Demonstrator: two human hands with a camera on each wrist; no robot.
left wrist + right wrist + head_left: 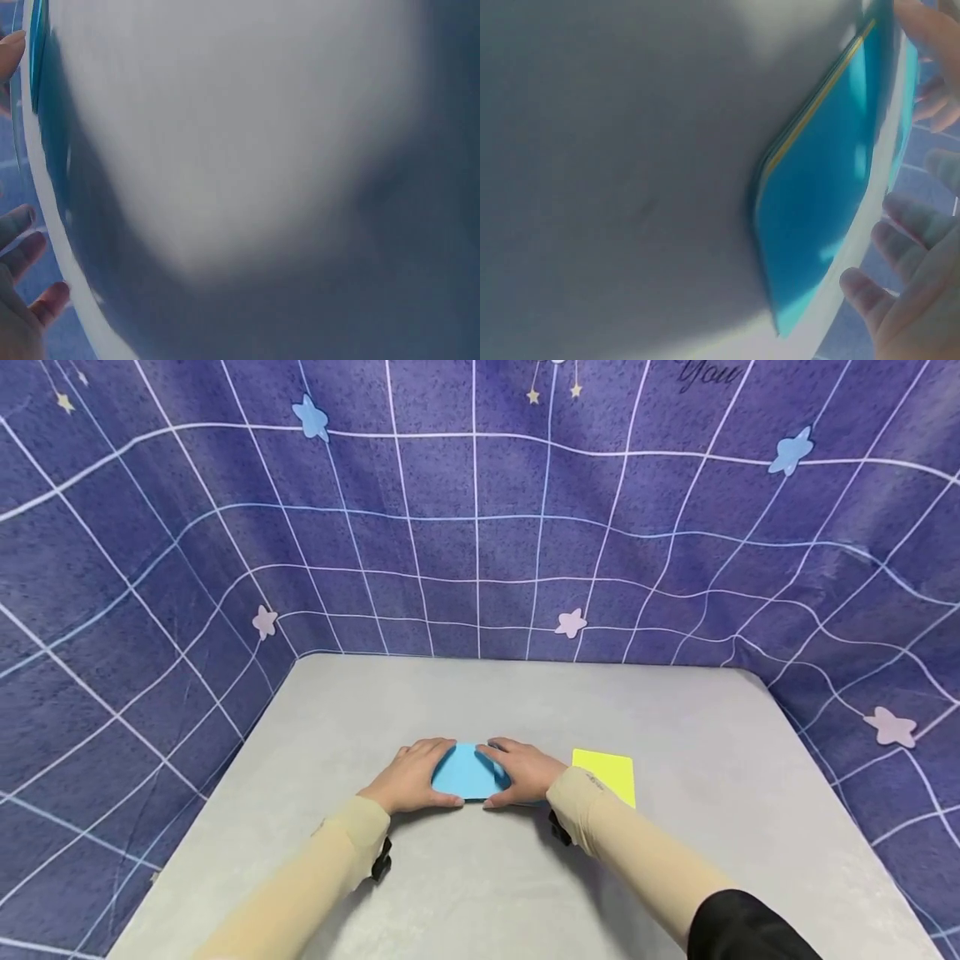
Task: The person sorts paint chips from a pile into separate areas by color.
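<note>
In the head view, a light-blue square sheet (463,770) lies between my two hands at the middle of the table. My left hand (411,777) grips its left side, thumb at the near edge and fingers at the far edge. The right hand (527,771) holds the other side the same way, hiding that end. Under the right hand, the right wrist view shows a thin blue stack (817,180) with a yellow line along its edge, flat on the table. In the left wrist view, a blue edge (36,60) shows beside the thumb at upper left.
A bright yellow square sheet (606,772) lies on the table right of the hands, partly covered by the right sleeve. The pale grey tabletop (480,877) extends around them. A purple-blue curtain (510,543) with grid lines and stars hangs behind and at both sides.
</note>
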